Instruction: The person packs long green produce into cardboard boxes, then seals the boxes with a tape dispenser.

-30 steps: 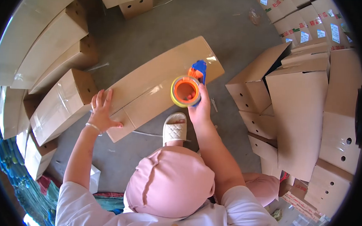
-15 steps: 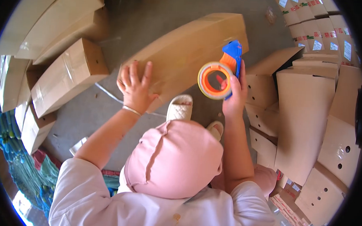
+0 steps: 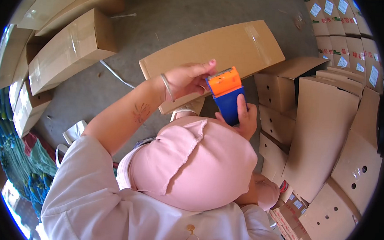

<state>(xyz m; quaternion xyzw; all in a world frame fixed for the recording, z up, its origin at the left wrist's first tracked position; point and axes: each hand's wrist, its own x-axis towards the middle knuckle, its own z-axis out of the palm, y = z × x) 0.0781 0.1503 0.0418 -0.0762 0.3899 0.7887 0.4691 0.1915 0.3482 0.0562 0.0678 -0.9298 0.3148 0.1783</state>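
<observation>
My right hand (image 3: 247,118) is wrapped round a blue and orange tape dispenser (image 3: 228,95), held above my lap with its orange end up. The tape roll seen earlier is turned out of sight. My left hand (image 3: 189,79) is at the dispenser's upper end, thumb and fingers apart; whether the fingertips touch the tape end cannot be made out. Under and beyond both hands lies a long brown cardboard box (image 3: 216,46) on the floor, with a strip of clear tape (image 3: 257,43) across its right part.
Taped cartons (image 3: 68,50) are stacked on the left, near blue-green netting (image 3: 17,155). Cartons with round holes (image 3: 275,115) stand close on my right. Printed boxes (image 3: 340,19) are piled at the far right. A white strip (image 3: 117,74) lies on the grey floor.
My left hand has left the box top and moved right to the dispenser. My right hand has lowered and turned the dispenser. The box sits at a different angle in view.
</observation>
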